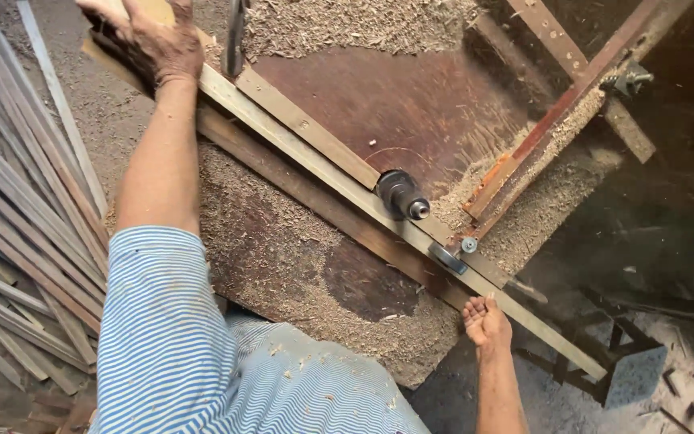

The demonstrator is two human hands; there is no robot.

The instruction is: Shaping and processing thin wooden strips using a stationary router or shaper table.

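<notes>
Both hands, left (pixel 150 40) and right (pixel 485 320), gripped a long wooden strip (pixel 339 181) on the sawdust-covered worktop (pixel 283 257), feeding it lengthwise past the cutter spindle (pixel 402 195).

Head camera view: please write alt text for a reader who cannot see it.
A person's left hand presses on a long wooden strip lying diagonally across a sawdust-covered workbench, while the right hand is at the strip's near end. A dark metal spindle sits beside the strip; thin wooden slats are piled left.
</notes>
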